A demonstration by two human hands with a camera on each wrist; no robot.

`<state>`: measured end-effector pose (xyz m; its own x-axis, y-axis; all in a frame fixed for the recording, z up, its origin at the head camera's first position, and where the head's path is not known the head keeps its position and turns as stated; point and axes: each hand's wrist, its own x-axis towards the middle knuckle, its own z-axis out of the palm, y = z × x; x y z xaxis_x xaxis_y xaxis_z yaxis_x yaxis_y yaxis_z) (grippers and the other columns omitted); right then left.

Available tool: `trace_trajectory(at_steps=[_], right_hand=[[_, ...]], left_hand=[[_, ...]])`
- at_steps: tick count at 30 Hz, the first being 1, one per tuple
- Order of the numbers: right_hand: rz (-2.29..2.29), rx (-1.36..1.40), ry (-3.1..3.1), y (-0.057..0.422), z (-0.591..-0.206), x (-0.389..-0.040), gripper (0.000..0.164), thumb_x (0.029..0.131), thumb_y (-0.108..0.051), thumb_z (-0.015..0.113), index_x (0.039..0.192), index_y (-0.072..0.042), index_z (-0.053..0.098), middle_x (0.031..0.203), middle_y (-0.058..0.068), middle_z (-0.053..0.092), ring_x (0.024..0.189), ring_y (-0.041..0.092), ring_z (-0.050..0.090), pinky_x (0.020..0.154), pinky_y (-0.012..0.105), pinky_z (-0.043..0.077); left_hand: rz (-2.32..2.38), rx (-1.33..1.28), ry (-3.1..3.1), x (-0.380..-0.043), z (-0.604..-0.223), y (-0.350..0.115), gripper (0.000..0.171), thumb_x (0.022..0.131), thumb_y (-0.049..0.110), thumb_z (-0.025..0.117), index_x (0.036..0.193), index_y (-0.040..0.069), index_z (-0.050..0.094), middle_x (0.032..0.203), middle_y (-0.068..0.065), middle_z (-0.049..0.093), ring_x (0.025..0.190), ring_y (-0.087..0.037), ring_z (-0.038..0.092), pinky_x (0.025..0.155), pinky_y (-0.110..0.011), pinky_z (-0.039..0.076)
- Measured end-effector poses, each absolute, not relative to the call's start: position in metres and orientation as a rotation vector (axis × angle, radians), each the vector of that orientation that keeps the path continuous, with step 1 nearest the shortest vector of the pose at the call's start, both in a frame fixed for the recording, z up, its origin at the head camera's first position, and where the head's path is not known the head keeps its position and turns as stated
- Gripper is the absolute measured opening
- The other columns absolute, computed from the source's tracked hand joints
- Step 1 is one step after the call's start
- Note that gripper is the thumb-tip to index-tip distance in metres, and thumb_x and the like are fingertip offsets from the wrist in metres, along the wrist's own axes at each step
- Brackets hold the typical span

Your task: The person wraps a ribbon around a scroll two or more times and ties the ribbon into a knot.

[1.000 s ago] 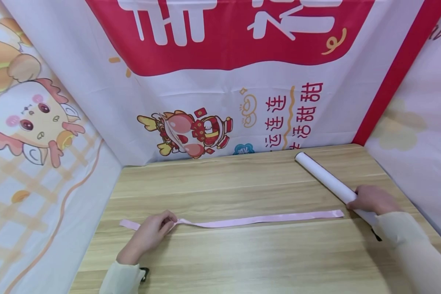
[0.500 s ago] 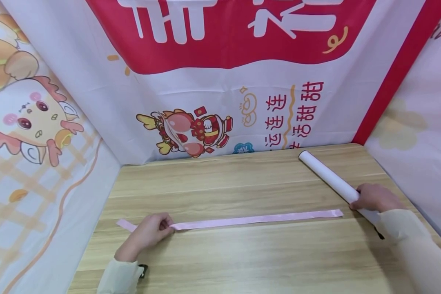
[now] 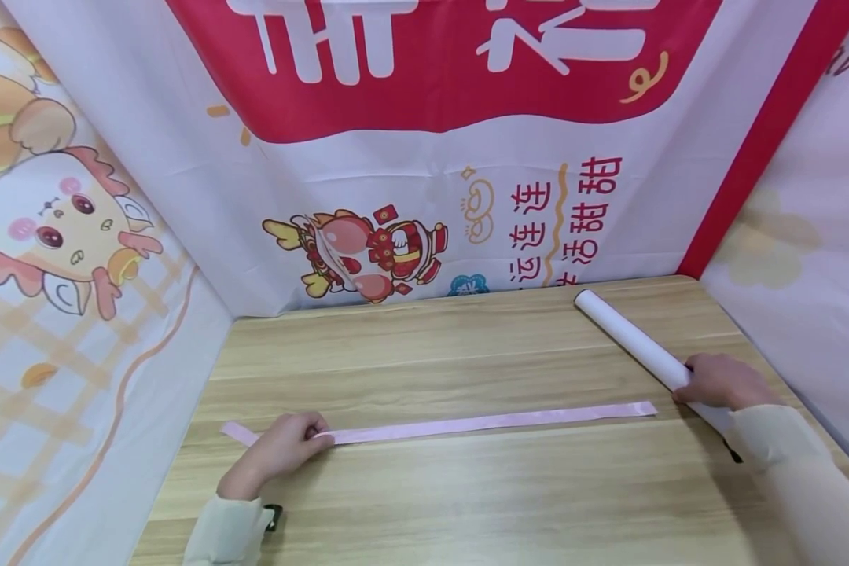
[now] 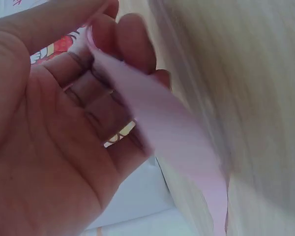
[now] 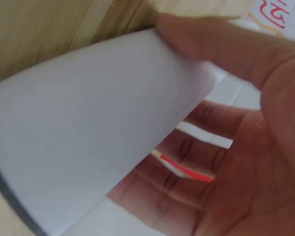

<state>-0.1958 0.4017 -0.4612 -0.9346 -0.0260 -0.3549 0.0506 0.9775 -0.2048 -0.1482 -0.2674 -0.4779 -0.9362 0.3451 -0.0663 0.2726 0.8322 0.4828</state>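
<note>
A long pink ribbon stretches across the wooden table from left to right. Near its left end my left hand pinches it between thumb and fingertips. In the left wrist view the ribbon runs from the pinch down past the curled fingers, and the palm is bare. On the right, a white roll with a dark edge lies slanted, its far end toward the back of the table. My right hand grips it, thumb on one side and fingers on the other, as the right wrist view of the roll shows.
A white and red printed cloth hangs along the table's back edge. Printed cloths also line the left side and the right side. A dark strip sticks out by the roll's near end.
My left hand has shifted slightly left and down with the ribbon, whose twist near the fingers has flattened and whose length lies straighter. The roll has shifted slightly right.
</note>
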Motion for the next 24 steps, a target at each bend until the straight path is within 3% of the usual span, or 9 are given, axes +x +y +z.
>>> trace_trajectory(at_steps=[3, 11, 24], right_hand=[[-0.292, -0.01, 2.785, 0.405, -0.465, -0.195, 0.064, 0.071, -0.048, 0.073, 0.107, 0.004, 0.06, 0.084, 0.014, 0.06, 0.071, 0.025, 0.052, 0.06, 0.042, 0.044], [-0.297, -0.068, 2.81, 0.413, -0.471, -0.196, 0.084, 0.068, -0.054, 0.074, 0.125, 0.003, 0.05, 0.091, 0.017, 0.06, 0.074, 0.026, 0.052, 0.058, 0.041, 0.043], [-0.375, -0.182, 2.963, 0.399, -0.459, -0.182, 0.067, 0.079, -0.044, 0.069, 0.121, 0.004, 0.054, 0.085, 0.01, 0.062, 0.066, 0.018, 0.052, 0.054, 0.036, 0.044]], left_hand=[[0.677, 0.478, 2.902, -0.15, -0.481, -0.267, 0.01, 0.084, 0.023, 0.068, 0.079, 0.016, 0.062, 0.064, 0.009, 0.051, 0.057, -0.005, 0.042, 0.056, -0.025, 0.039], [0.641, 0.402, 2.876, -0.153, -0.491, -0.254, 0.01, 0.084, 0.021, 0.067, 0.078, 0.016, 0.061, 0.067, 0.008, 0.053, 0.062, -0.009, 0.045, 0.062, -0.028, 0.041], [0.72, 0.297, 2.848, -0.164, -0.492, -0.217, 0.008, 0.085, 0.019, 0.068, 0.08, 0.014, 0.064, 0.078, 0.006, 0.06, 0.072, -0.011, 0.051, 0.071, -0.033, 0.046]])
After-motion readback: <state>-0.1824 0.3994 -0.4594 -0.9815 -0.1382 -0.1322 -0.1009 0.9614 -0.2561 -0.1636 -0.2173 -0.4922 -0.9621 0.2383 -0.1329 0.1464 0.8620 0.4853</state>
